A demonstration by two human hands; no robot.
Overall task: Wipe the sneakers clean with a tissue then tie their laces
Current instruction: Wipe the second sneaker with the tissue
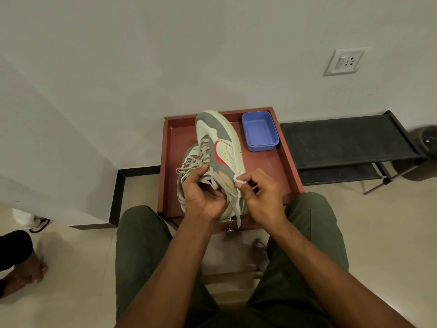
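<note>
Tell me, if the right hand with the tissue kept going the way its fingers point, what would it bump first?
Most likely the held sneaker: the right hand presses its tissue against the shoe's side near the heel.

No readable text, numbers or labels anywhere. Only mark: a red swoosh-style logo on the side of the raised sneaker (220,147); no brand name legible on it. Wall socket plate (344,62) shows no lettering that can be made out.
</note>
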